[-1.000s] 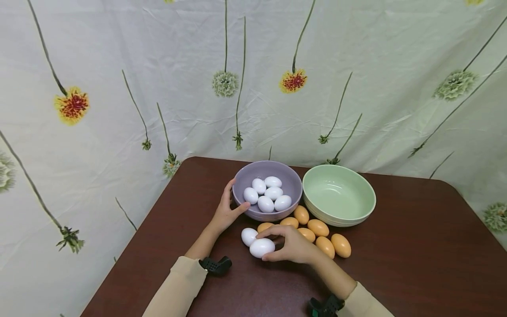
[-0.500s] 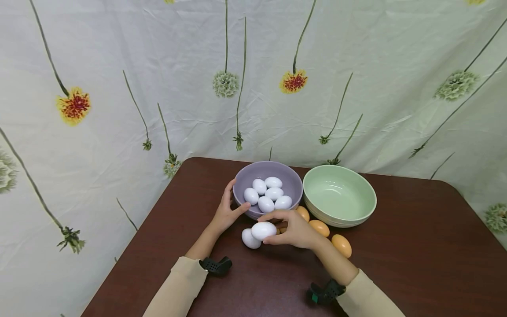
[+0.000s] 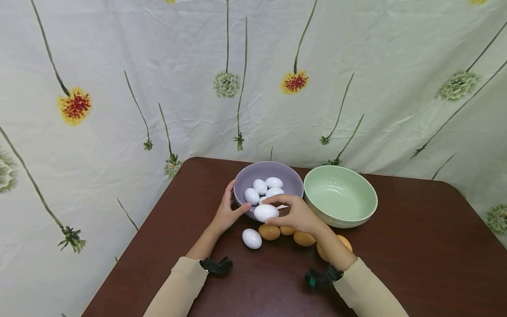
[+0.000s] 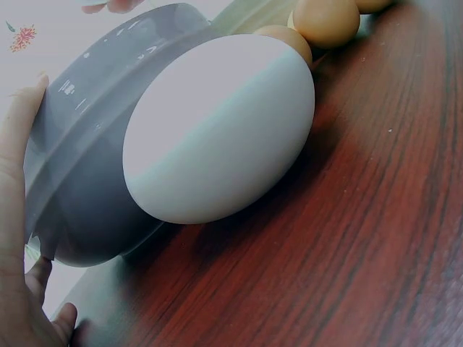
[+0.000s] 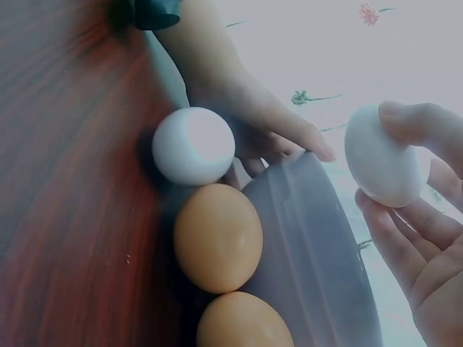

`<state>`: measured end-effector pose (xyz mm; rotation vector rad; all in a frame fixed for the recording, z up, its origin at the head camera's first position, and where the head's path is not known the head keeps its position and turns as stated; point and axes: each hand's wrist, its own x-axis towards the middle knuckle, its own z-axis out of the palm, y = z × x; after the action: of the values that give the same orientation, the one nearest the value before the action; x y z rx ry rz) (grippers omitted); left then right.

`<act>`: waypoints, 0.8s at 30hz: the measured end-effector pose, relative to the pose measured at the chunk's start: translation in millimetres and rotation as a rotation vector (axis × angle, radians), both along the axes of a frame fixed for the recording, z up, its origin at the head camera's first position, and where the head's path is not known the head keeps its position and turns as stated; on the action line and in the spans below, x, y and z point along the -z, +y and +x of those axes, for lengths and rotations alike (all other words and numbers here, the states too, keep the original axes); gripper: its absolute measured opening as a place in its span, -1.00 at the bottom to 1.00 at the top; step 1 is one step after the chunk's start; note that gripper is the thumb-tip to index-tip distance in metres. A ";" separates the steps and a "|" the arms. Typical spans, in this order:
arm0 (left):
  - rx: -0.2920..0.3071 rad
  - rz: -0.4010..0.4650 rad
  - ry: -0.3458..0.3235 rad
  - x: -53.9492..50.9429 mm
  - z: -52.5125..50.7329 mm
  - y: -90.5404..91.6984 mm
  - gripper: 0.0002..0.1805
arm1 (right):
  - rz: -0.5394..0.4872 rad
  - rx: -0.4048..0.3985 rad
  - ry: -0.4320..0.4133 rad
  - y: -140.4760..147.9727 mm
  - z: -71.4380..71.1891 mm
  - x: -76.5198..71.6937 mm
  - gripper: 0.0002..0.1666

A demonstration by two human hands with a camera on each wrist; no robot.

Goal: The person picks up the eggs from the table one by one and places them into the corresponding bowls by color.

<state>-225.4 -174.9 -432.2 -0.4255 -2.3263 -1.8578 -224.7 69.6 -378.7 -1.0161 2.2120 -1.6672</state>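
Note:
My left hand (image 3: 227,214) holds the near left side of a purple bowl (image 3: 292,182), thumb at the rim and fingers round the outside. Several white eggs (image 3: 260,186) lie in it. Between thumb and fingers my right hand (image 3: 303,216) pinches a white egg (image 3: 266,213) above the bowl's front rim, partly covering the eggs behind. In the right wrist view, this held egg (image 5: 383,155) is clear of the rim. Another white egg (image 3: 251,239) lies on the table just in front of the bowl; it looms large (image 4: 221,130) in the left wrist view.
Several brown eggs (image 3: 269,232) lie on the table in front of the bowls, some hidden under my right hand and forearm. A green bowl (image 3: 336,193) without eggs stands right beside the purple one. Behind the dark table (image 3: 420,246) hangs a flowered cloth (image 3: 190,88).
My right hand has lifted the white egg from near the table up and forward to the purple bowl's front rim. The other white egg has shifted slightly and turned. My left hand stays put.

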 end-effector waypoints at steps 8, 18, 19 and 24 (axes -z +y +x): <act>0.005 -0.004 -0.005 9.9 -6.1 -3.1 -0.02 | 0.013 0.041 -0.035 -1.6 -9.3 1.1 -0.50; -0.012 -0.005 0.067 37.7 -20.0 -7.7 0.02 | 0.051 0.109 -0.038 -10.1 -22.0 5.5 -0.52; -0.015 -0.006 0.075 38.5 -20.2 -7.6 0.02 | 0.059 0.114 -0.040 -11.1 -23.4 6.1 -0.52; -0.029 -0.023 0.094 39.1 -20.0 -6.6 0.02 | 0.098 0.127 -0.032 -15.0 -29.7 9.8 -0.54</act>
<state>-245.4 -181.6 -471.3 -0.4692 -2.2828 -1.7600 -254.4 54.6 -388.5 -0.8354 2.3563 -1.5946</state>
